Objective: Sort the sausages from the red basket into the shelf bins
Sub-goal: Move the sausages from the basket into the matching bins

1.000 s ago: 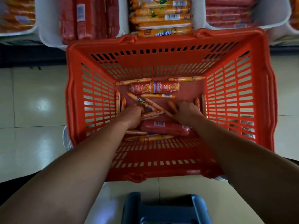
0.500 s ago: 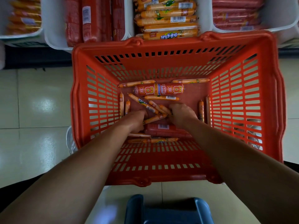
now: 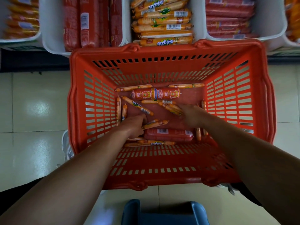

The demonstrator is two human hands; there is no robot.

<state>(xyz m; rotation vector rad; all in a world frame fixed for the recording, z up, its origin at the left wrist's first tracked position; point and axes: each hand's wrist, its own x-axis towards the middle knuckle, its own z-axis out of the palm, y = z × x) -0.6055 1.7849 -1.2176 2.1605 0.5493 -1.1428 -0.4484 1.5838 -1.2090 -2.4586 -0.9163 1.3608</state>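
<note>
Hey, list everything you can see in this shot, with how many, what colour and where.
basket: one, red, centre.
thin sausages: a dozen or so, orange, loose in basket.
thick sausages: two, red, in basket.
bins: five partly seen, white, top, holding red or orange sausages.
blue object: one, bottom centre.
floor: cream tiles, around basket.
left hand: in basket, grips thin sausages.
right hand: in basket, on thin sausages; grip blurred.

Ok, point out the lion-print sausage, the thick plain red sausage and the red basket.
lion-print sausage [image 3: 155, 94], head view, middle of its wrapper.
thick plain red sausage [image 3: 168, 136], head view, mid-body just below the barcode.
red basket [image 3: 165, 49], head view, far rim.
</note>
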